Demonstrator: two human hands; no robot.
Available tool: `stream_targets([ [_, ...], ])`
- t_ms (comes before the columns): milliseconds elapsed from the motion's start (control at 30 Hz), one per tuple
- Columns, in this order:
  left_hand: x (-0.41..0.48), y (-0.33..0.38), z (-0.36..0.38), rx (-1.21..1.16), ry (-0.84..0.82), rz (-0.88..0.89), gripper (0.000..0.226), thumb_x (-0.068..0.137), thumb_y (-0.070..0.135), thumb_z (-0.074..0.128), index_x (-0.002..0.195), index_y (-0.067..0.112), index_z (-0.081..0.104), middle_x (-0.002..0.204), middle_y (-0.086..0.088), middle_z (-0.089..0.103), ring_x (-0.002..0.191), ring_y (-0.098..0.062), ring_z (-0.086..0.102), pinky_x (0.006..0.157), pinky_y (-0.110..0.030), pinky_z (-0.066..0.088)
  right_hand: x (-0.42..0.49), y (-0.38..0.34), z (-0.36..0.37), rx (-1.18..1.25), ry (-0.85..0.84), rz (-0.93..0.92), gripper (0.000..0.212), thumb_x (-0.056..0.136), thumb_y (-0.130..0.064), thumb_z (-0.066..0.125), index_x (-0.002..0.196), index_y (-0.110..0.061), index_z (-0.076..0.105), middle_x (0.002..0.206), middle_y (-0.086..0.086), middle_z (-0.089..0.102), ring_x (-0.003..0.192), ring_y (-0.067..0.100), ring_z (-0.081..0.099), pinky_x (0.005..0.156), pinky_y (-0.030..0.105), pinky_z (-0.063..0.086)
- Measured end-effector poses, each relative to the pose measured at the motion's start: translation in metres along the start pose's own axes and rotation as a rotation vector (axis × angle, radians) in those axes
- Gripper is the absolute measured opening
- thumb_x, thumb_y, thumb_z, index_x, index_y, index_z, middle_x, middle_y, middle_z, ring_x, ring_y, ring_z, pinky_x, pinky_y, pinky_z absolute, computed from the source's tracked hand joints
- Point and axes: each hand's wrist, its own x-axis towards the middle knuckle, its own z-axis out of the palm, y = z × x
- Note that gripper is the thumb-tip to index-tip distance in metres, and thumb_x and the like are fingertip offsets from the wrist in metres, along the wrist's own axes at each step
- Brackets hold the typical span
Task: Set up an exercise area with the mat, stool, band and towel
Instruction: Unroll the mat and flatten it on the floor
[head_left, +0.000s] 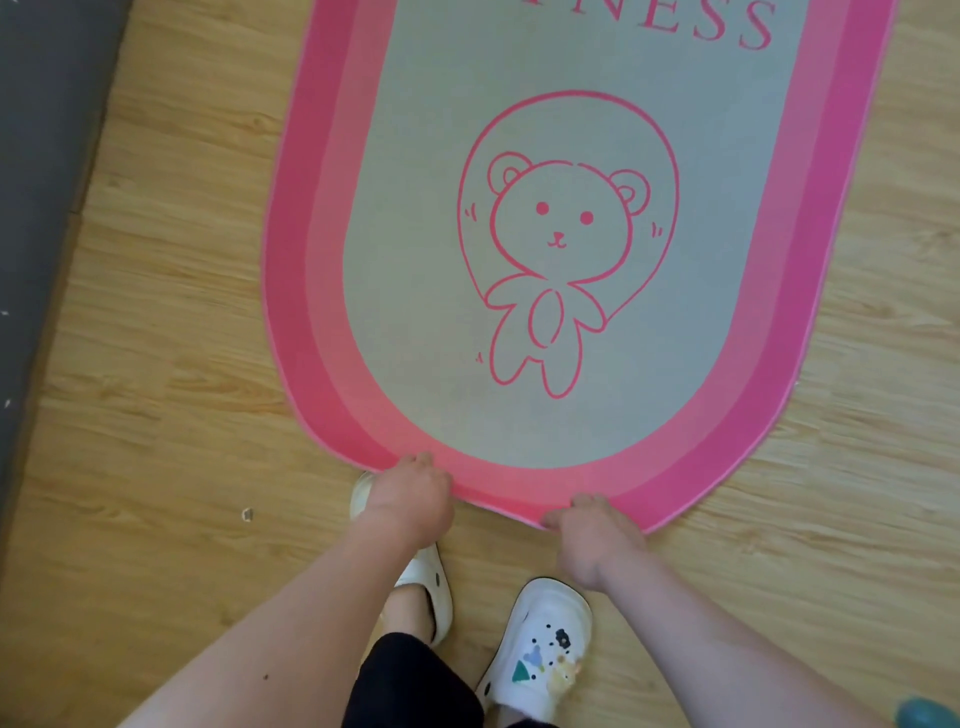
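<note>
Hands, left (410, 496) and right (592, 530), are gripping the pink-bordered grey oval bear-print mat (545, 441) flat on the wooden floor (171, 312); stool, band, towel seemingly remaining.

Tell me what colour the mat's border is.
Pink, in darker and lighter bands, on the mat; head view.

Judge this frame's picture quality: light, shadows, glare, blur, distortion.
Head view: soft, even light, no hard shadows or glare on the pink-bordered grey bear-print mat; head view: the wide-angle lens seems to bow the light wooden plank floor near the edges; head view: slightly soft overall, yet the left hand and right hand gripping the mat's near edge read clearly.
</note>
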Motion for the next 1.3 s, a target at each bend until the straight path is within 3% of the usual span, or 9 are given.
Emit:
stream_targets([
  [200,0.026,-0.007,0.025,-0.024,0.013,0.013,0.029,0.091,0.012,0.042,0.111,0.012,0.064,0.114,-0.009,0.057,0.106,-0.029,0.058,0.083,-0.037,0.046,0.033,-0.004,0.013,0.004,-0.083,-0.024,0.053,0.085,-0.001,0.044,0.128,-0.026,0.062,0.133,0.006,0.059,0.123,0.028,0.053,0.101,0.038,0.047],
  [367,0.052,-0.014,0.068,0.005,0.031,0.036,0.025,0.088,0.009,0.048,0.111,0.013,0.057,0.116,-0.007,0.056,0.108,-0.026,0.054,0.074,-0.033,0.042,0.07,-0.011,0.054,0.024,-0.114,-0.031,0.052,0.083,0.002,0.045,0.126,-0.02,0.064,0.126,0.007,0.064,0.115,0.027,0.061,0.095,0.037,0.051],
  [467,0.058,-0.016,0.091,-0.012,0.25,0.094,0.039,0.081,0.006,0.056,0.118,0.015,0.049,0.123,-0.007,0.047,0.112,-0.027,0.047,0.075,-0.036,0.043,0.08,-0.012,0.072,-0.025,0.031,-0.031,0.049,0.083,0.004,0.045,0.125,-0.015,0.061,0.125,0.01,0.058,0.116,0.03,0.056,0.091,0.037,0.048],
  [567,0.07,-0.02,0.106,0.012,0.419,0.177,0.087,0.07,0.011,0.072,0.145,0.023,0.031,0.154,-0.012,0.022,0.14,-0.031,0.023,0.106,-0.048,0.03,0.093,-0.019,0.087,-0.1,0.392,-0.067,0.04,0.077,0.004,0.056,0.112,-0.012,0.062,0.113,0.011,0.054,0.106,0.032,0.053,0.08,0.039,0.046],
  [667,0.085,-0.023,0.102,0.094,0.337,0.168,0.122,0.068,0.031,0.08,0.151,0.032,-0.009,0.158,-0.009,-0.018,0.146,-0.029,-0.014,0.114,-0.056,0.007,0.108,-0.024,0.095,-0.15,0.663,-0.075,0.06,0.053,-0.003,0.078,0.109,-0.017,0.064,0.108,0.014,0.057,0.096,0.032,0.055,0.083,0.045,0.048],
  [733,0.094,-0.024,0.098,0.165,0.317,0.164,0.134,0.064,0.04,0.082,0.146,0.035,-0.023,0.155,-0.009,-0.03,0.144,-0.031,-0.022,0.113,-0.061,0.005,0.117,-0.025,0.099,-0.148,0.632,-0.071,0.088,0.055,-0.012,0.082,0.137,-0.022,0.051,0.138,0.019,0.046,0.116,0.036,0.049,0.101,0.055,0.039],
  [800,0.099,-0.024,0.097,0.195,0.301,0.176,0.139,0.061,0.045,0.082,0.141,0.036,-0.032,0.15,-0.009,-0.038,0.142,-0.033,-0.027,0.111,-0.064,0.004,0.122,-0.026,0.098,-0.199,0.616,-0.061,0.106,0.061,-0.023,0.085,0.151,-0.027,0.029,0.157,0.02,0.022,0.127,0.036,0.042,0.109,0.061,0.027],
  [1100,0.103,-0.023,0.099,0.194,0.313,0.194,0.132,0.063,0.041,0.074,0.142,0.035,-0.031,0.148,-0.01,-0.042,0.139,-0.035,-0.032,0.108,-0.069,0.002,0.127,-0.033,0.087,-0.276,0.609,-0.051,0.124,0.068,-0.05,0.078,0.156,-0.017,-0.003,0.161,0.018,-0.011,0.137,0.035,0.026,0.112,0.066,0.009],
  [1300,0.104,-0.026,0.098,0.204,0.3,0.207,0.13,0.065,0.041,0.072,0.141,0.033,-0.032,0.147,-0.01,-0.043,0.138,-0.035,-0.035,0.107,-0.069,0.001,0.128,-0.031,0.086,-0.245,0.577,-0.065,0.131,0.062,-0.066,0.074,0.156,-0.016,-0.003,0.161,0.017,-0.013,0.139,0.035,0.023,0.112,0.066,0.007],
])
